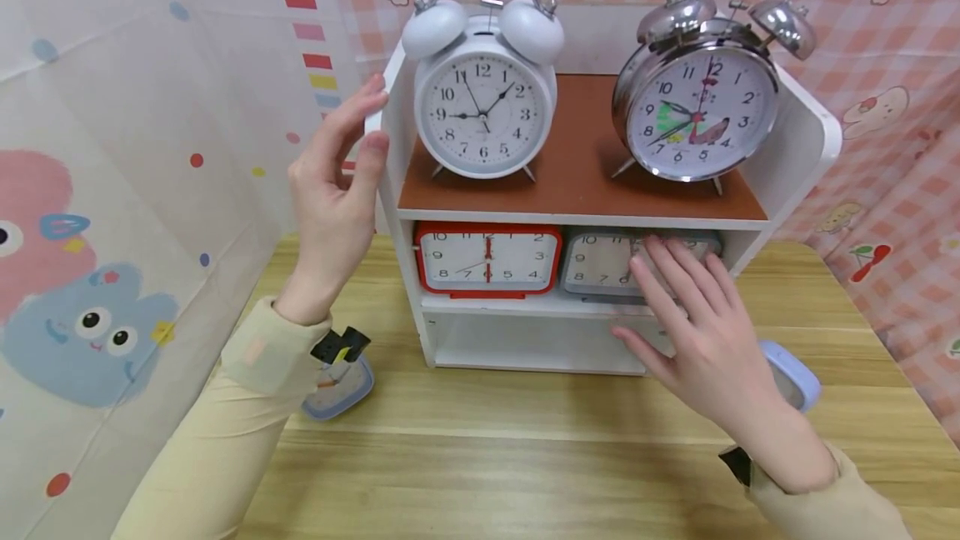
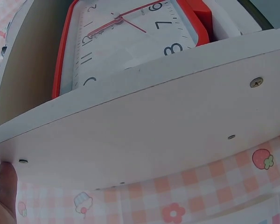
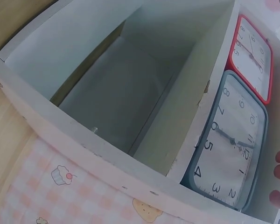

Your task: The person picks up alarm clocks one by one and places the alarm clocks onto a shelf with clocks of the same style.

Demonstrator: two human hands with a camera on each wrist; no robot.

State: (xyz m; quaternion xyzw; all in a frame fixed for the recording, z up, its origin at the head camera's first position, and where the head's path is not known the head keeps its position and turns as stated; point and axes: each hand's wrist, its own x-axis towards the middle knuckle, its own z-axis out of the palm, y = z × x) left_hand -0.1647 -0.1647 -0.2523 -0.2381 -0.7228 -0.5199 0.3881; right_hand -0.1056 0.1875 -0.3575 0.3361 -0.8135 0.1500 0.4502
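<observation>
My left hand (image 1: 333, 190) rests its fingertips and thumb against the upper left side panel of a white shelf unit (image 1: 517, 307); the left wrist view shows a fingertip on the panel's outer face. My right hand (image 1: 705, 340) has its fingers spread in front of the grey rectangular clock (image 1: 600, 269) on the middle shelf, covering its right part. Beside that clock stands a red rectangular clock (image 1: 525, 261). A white twin-bell alarm clock (image 1: 480, 123) stands on the brown top shelf (image 1: 577, 165), left of a silver twin-bell alarm clock (image 1: 697, 132), which is turned slightly.
On the wooden table (image 1: 480, 465), a small blue clock (image 1: 341, 394) lies left of the unit, partly behind my left sleeve. Another light blue object (image 1: 798, 377) is partly hidden behind my right wrist. Patterned cloth (image 1: 885, 215) hangs behind and at the sides.
</observation>
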